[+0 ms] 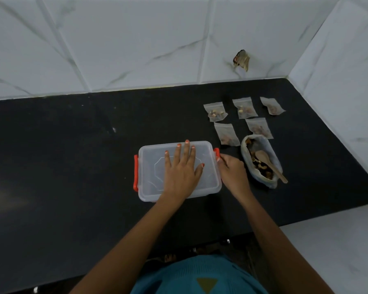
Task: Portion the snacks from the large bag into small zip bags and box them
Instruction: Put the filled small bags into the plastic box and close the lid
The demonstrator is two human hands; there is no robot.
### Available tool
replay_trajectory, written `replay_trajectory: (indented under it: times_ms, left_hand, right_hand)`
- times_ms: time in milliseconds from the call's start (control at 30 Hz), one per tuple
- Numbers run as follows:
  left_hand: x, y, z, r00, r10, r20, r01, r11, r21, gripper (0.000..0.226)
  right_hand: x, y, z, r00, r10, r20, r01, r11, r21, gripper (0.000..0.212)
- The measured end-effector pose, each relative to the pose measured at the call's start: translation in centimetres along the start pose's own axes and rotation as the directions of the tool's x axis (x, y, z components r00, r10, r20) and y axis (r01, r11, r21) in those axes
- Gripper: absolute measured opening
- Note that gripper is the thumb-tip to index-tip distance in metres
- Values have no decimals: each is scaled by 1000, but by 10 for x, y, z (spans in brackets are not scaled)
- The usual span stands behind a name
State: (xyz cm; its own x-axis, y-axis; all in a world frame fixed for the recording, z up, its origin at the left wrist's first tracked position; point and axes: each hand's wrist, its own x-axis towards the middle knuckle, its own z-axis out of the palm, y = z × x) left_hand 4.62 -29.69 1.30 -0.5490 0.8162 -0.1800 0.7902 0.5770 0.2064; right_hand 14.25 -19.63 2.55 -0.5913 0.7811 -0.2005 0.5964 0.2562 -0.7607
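The lidded box [151, 166] sits in the middle of the desk [72, 166], apparently with nothing inside; five filled small zip bags [244, 108] lie at the far right, well apart from it, so the boxing is not yet done. The likely risks: the right latch [216, 153] may snap free and jolt the box leftward across the smooth desk if the pressing palm lifts; the left latch [135, 175] looks closed down, so prying the lid on one side alone could twist it; the right wrist is near the large bag [271, 182], whose mouth lies open with a wooden spoon [270, 164] inside, and a careless sweep could spill the snacks. The left grip [182, 168] lies spread flat on the lid, fingers straight, holding nothing; the right grip [232, 172] has its fingers curled onto the right latch, pinching it; whether it is fastening or releasing I cannot tell.
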Motion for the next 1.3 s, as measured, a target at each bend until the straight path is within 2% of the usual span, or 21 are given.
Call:
replay_trajectory:
  times_ms: [133,200,300,367,467,533,600,700,767,833,933,1033,1067,1200,1300]
  left_hand:
    - [1,0,0,1000,1,-7,-1,1000,11,63]
    - [1,0,1,1000,1,-11,-1,1000,6,63]
    - [1,-1,0,1000,7,-30,-9,997,-78,61]
    - [-3,-3,-6,997,-9,-74,-5,984,-181,54]
    - [-12,-19,-16,965,-93,-246,27,965,-262,42]
    - [-21,-35,-19,916,-181,-357,61,945,-322,41]
    - [-30,-54,-20,883,-277,-378,104,902,-418,43]
    - [-42,-77,-19,865,-410,-289,146,758,-636,45]
    - [-49,-85,-17,862,-453,-226,155,660,-735,44]
    - [-53,-90,-16,872,-450,-195,148,620,-770,36]
    - [-55,-93,-16,866,-435,-245,105,639,-762,17]
    - [-55,-96,-15,870,-427,-248,88,629,-773,14]
    - [-55,-99,-14,867,-443,-229,98,601,-793,16]
    - [-56,-105,-4,840,-541,-45,184,363,-913,23]
    - [-50,-109,4,836,-543,73,265,284,-921,20]
  right_hand:
    - [4,12,-3,982,181,61,-190,952,238,24]
    - [3,15,-3,975,201,96,-217,951,218,23]
    - [7,13,-1,984,176,27,-178,969,170,36]
    - [9,6,-1,992,87,-87,-77,991,109,41]
    - [4,-17,5,959,-219,-179,203,974,-104,38]
    - [-5,-36,18,921,-381,-86,351,904,-243,42]
    - [-13,-53,38,900,-426,93,429,827,-363,51]
    - [-21,-61,73,873,-378,309,487,702,-519,64]
    - [-22,-59,87,869,-328,371,493,651,-577,68]
    - [-20,-56,94,874,-296,385,481,635,-605,70]
    - [-19,-55,95,880,-277,385,469,633,-616,71]
    - [-19,-57,96,876,-279,393,476,635,-609,71]
    - [-19,-57,96,875,-280,394,477,636,-607,71]
    - [-19,-56,94,875,-287,390,478,645,-596,72]
    - [-19,-58,93,874,-287,393,478,654,-586,71]
